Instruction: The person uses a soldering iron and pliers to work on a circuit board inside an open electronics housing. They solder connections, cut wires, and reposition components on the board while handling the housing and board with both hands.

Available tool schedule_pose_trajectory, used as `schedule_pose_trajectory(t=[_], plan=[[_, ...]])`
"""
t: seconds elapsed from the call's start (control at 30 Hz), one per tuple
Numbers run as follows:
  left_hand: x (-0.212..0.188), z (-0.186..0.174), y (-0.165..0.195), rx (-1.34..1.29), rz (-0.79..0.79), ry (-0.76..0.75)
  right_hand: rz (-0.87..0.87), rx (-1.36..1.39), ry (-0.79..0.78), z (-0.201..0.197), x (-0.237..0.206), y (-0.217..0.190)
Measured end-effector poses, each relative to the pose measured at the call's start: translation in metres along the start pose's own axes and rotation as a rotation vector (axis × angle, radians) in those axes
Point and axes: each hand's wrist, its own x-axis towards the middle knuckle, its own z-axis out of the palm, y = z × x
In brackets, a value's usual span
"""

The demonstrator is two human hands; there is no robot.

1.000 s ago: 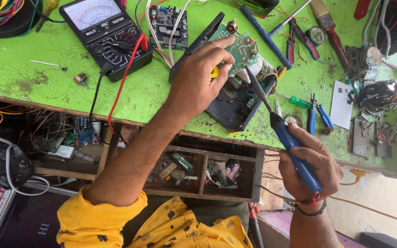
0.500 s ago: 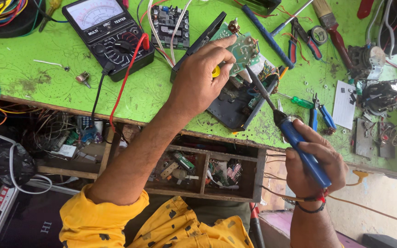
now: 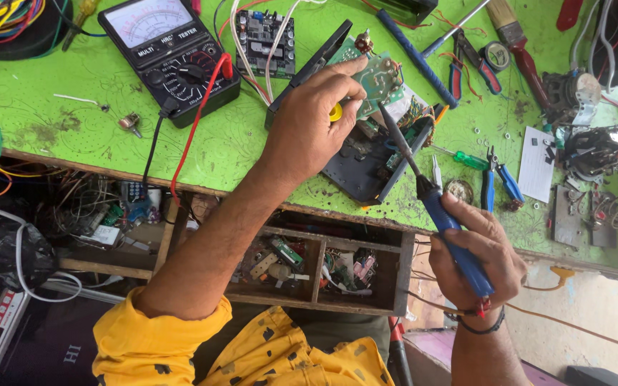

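Head view, left hand: my left hand is curled down on the green circuit board, upper middle of frame, fingers pinning its edge.
Head view, right hand: my right hand is wrapped tight around the blue-handled soldering iron, lower right; its tip sits right at the board.
Board spot: it's perched on a black casing on the green workbench.
Around it: analog multimeter upper left, blue pliers just right of the iron, paintbrush top right.
Below: open wooden drawer stuffed with small parts.
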Motion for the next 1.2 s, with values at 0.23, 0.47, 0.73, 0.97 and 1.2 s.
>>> schedule_pose_trajectory(t=[0.23,0.47,0.73,0.97,1.2], plan=[[-0.001,0.0,-0.001,-0.005,-0.025,-0.013,-0.006,0.0,0.025,0.002,-0.001,0.0],[0.001,0.001,-0.003,0.014,0.018,0.006,0.021,-0.01,0.053,0.004,-0.005,0.0],[0.0,0.001,-0.003,-0.009,-0.009,-0.001,0.006,0.002,0.063,0.004,-0.009,0.005],[-0.001,0.003,-0.001,0.003,0.009,0.01,0.019,0.038,0.069,0.005,-0.01,0.007],[-0.001,0.004,-0.002,0.027,0.008,0.01,0.008,-0.007,0.052,0.005,-0.012,0.007]])
